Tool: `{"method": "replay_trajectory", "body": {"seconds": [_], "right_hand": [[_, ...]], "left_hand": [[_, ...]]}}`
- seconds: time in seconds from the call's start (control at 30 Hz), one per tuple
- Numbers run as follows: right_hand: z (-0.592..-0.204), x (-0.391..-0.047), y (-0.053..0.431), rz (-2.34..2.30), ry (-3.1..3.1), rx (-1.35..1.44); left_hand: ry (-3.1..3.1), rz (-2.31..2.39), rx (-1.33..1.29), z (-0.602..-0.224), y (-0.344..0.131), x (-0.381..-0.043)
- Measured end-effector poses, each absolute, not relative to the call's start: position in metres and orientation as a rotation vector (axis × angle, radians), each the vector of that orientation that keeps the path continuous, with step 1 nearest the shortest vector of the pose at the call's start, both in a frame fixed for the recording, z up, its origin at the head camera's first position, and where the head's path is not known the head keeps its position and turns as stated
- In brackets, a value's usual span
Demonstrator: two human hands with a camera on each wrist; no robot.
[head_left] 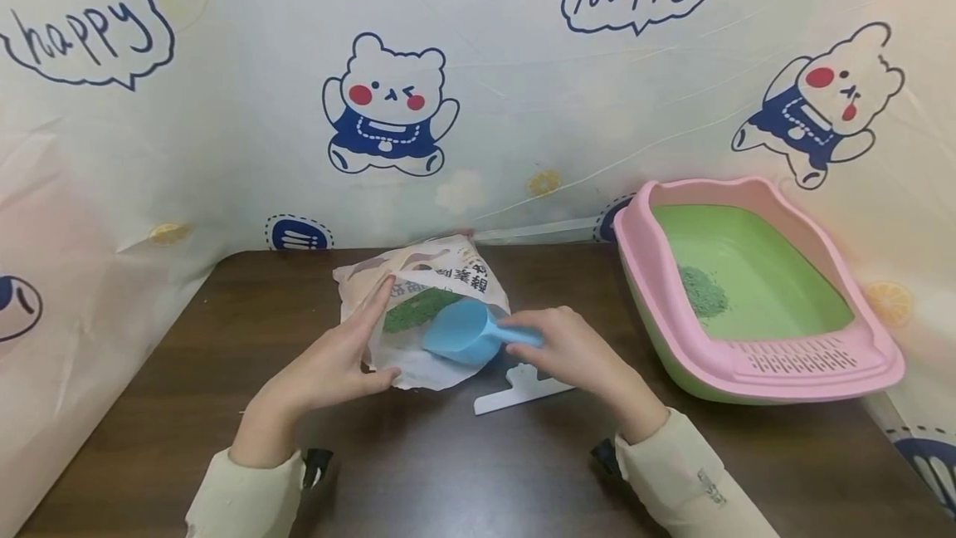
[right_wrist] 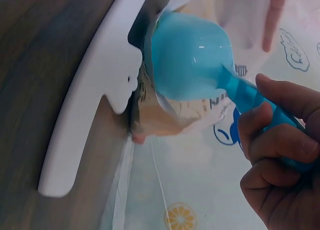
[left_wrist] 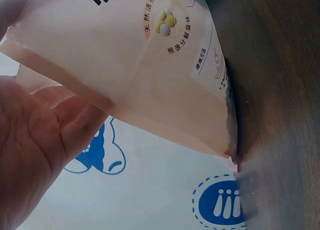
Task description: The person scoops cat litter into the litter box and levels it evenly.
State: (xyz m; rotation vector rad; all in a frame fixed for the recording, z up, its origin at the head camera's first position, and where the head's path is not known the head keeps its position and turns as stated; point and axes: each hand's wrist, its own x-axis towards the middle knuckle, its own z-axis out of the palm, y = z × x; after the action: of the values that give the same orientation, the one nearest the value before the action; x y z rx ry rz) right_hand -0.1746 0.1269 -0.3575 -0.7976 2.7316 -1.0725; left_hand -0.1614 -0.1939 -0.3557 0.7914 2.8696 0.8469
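Observation:
A white and pink bag of green granules (head_left: 422,311) lies on the table, its mouth facing me. My left hand (head_left: 339,364) is at the mouth's left side, fingers straight and thumb spread away. In the left wrist view its fingers touch the edge of the bag (left_wrist: 150,90). My right hand (head_left: 571,351) grips the handle of a light blue scoop (head_left: 466,335), whose bowl is at the bag's mouth beside the granules. The right wrist view shows fingers curled round the scoop (right_wrist: 192,57); what its bowl holds is hidden.
A white bag clip (head_left: 523,388) lies on the brown table (head_left: 463,471), just under my right hand. On the right stands a pink and green litter box (head_left: 777,272) with a small pile of green granules (head_left: 702,293) inside. A printed cloth (head_left: 508,106) hangs behind.

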Motion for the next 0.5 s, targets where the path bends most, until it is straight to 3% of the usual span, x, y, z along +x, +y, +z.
{"method": "replay_trajectory", "body": {"seconds": [0.5], "right_hand": [[-0.368, -0.178, 0.099, -1.033, 2.835, -0.838]], "left_hand": [[2.844, 0.903, 0.796, -0.357, -0.195, -0.161]]}}
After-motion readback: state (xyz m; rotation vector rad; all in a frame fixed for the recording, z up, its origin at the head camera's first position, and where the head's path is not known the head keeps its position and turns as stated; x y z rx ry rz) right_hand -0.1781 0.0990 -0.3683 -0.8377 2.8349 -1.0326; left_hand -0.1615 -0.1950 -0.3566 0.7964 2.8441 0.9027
